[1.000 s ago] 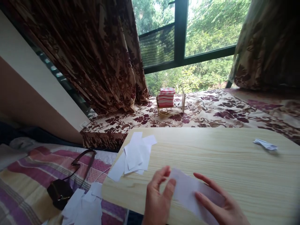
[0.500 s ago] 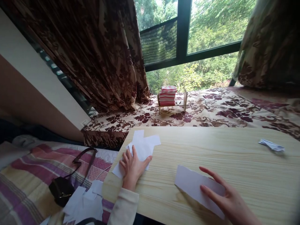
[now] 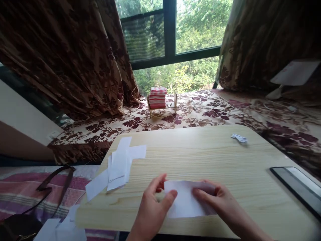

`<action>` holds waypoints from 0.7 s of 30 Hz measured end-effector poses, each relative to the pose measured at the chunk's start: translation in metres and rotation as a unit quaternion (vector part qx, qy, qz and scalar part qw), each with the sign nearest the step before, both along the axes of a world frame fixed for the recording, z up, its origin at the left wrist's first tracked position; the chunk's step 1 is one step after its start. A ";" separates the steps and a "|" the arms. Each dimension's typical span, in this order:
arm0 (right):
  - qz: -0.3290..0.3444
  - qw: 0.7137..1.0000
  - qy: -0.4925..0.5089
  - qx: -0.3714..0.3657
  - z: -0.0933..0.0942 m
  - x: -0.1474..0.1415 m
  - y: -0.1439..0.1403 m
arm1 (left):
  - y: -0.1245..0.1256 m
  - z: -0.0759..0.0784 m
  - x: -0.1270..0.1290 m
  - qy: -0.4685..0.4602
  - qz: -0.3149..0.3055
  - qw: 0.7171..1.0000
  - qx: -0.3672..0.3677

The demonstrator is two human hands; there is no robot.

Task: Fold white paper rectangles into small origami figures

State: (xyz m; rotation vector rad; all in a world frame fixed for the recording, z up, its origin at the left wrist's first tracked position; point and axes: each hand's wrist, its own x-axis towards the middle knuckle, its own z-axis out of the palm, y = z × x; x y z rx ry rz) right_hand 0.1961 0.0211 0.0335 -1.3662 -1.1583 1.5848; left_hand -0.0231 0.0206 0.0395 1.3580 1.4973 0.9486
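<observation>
A white rectangular piece of paper (image 3: 185, 202) is held between my two hands, just above the near part of the wooden table (image 3: 180, 150). My left hand (image 3: 155, 204) grips its left edge, with the thumb in front and the fingers behind. On the right edge, my right hand (image 3: 213, 197) pinches the sheet the same way, its thumb lying across the front. To the left, several white paper strips (image 3: 119, 164) lie in an overlapping pile on the table. A small folded paper piece (image 3: 239, 138) rests near the far right corner.
A dark-edged tablet or phone (image 3: 298, 187) lies at the table's right edge. More paper pieces (image 3: 62, 226) and a dark bag (image 3: 21, 227) lie on the bed at lower left. Beyond the table, a small wooden stand (image 3: 163, 106) holds folded striped cloths (image 3: 157, 97); a lamp (image 3: 293, 73) stands at right.
My left hand has left the paper pile and moved right to grasp the sheet that my right hand holds. The sheet is now more level, and the view has turned right.
</observation>
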 end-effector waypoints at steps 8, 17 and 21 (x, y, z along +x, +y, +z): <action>-0.040 0.998 0.011 0.038 -0.004 0.012 -0.006 | -0.005 -0.004 0.026 -0.146 -0.016 0.982 -0.120; 0.046 0.997 0.045 0.041 0.014 0.009 0.000 | -0.010 0.016 0.040 -0.072 -0.158 0.978 -0.112; 0.001 0.992 0.109 0.062 0.008 -0.002 -0.011 | -0.012 0.001 0.044 -0.173 -0.107 0.967 -0.152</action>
